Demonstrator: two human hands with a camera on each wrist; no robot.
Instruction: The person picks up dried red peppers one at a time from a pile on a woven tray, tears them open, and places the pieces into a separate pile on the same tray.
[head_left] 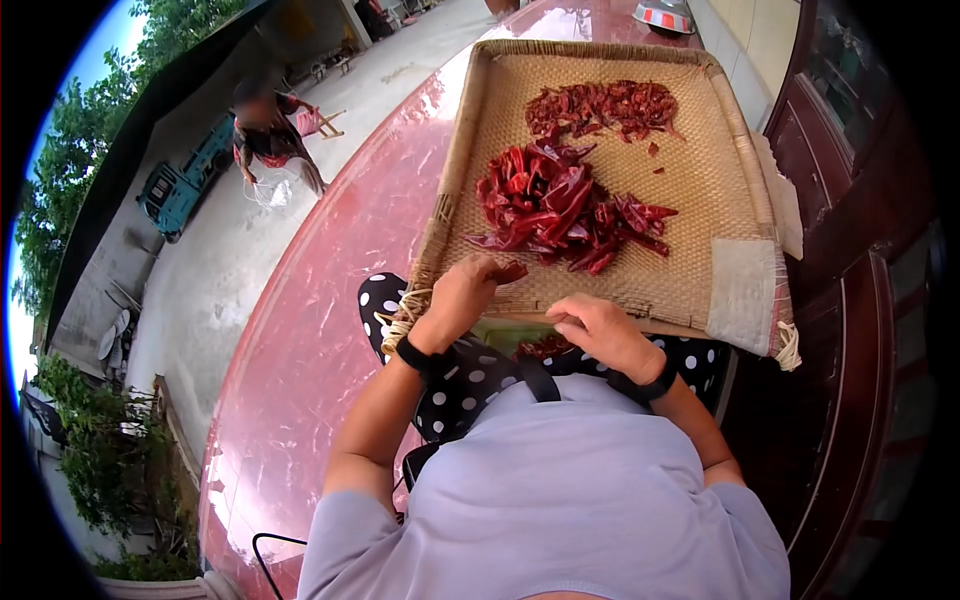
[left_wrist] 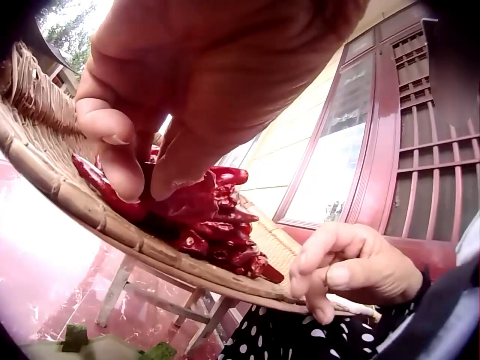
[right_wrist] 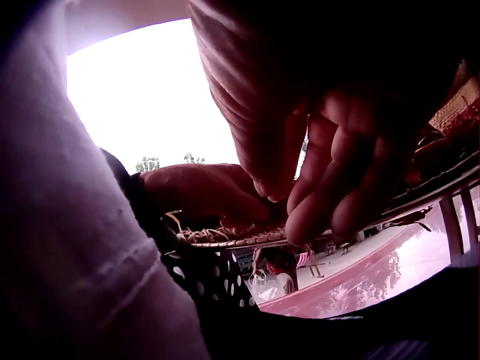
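Note:
My left hand pinches a dried red chili pepper between thumb and fingers, just over the near edge of a shallow woven tray. Beyond it lies a heap of whole dried chilies. Smaller, broken chili pieces are spread at the tray's far side. My right hand hovers by the near rim, fingers loosely bent, with nothing visible between them. In the left wrist view, chilies sit close behind the left fingertips. Below the near rim, a green container with red pieces is partly hidden.
A light patch covers the tray's near right corner. Wooden stool legs stand underneath. Dark red doors rise on the right. A metal bowl sits at the back. Out in the yard, a person is near a teal vehicle.

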